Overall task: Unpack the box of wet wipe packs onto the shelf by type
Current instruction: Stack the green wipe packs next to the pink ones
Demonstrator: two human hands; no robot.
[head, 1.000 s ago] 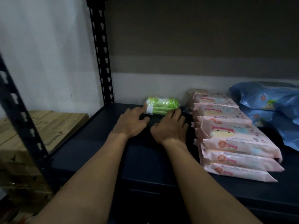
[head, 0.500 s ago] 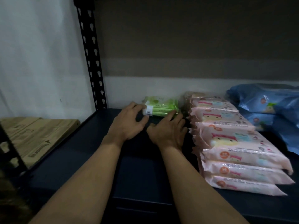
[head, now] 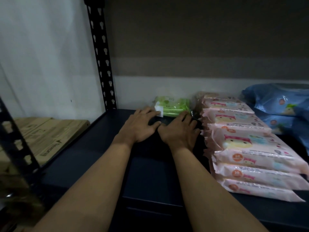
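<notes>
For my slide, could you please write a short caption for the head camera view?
Both hands, left and right, push green wipe packs to the shelf back, beside pink packs.

Green packs [head: 173,107] flat beside stacked pink packs [head: 247,144]

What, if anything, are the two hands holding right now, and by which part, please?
Nothing is gripped. The left hand and right hand lie flat on the shelf, straight fingertips touching the near edge of the green wipe packs.
</notes>
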